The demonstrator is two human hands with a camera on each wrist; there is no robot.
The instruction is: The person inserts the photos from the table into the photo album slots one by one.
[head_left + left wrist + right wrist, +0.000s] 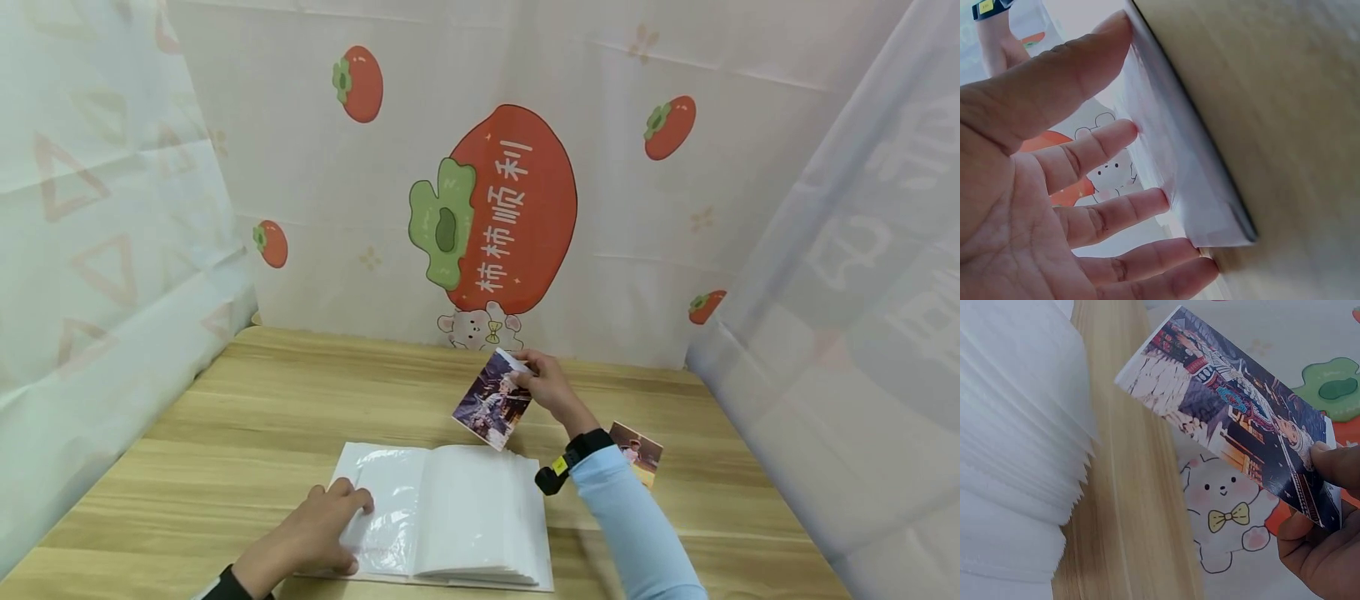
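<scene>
A photo album [468, 517] lies spread on the table, its left page in a glossy clear sleeve and a thick stack of white pages on the right. My left hand [318, 525] rests on the left page near its outer edge; the left wrist view shows the fingers [1116, 212] extended, tips against the page. With thumb and fingers my right hand [551, 387] pinches a photo print [491, 400] by its upper corner, tilted above the album's far edge. In the right wrist view the print [1229, 406] shows a person in ornate dress.
A second photo [636, 450] lies on the wooden table [315, 375] right of the album, partly hidden by the right forearm. A cloth backdrop [615, 233] with persimmon drawings stands behind the table, and pale cloth hangs on both sides.
</scene>
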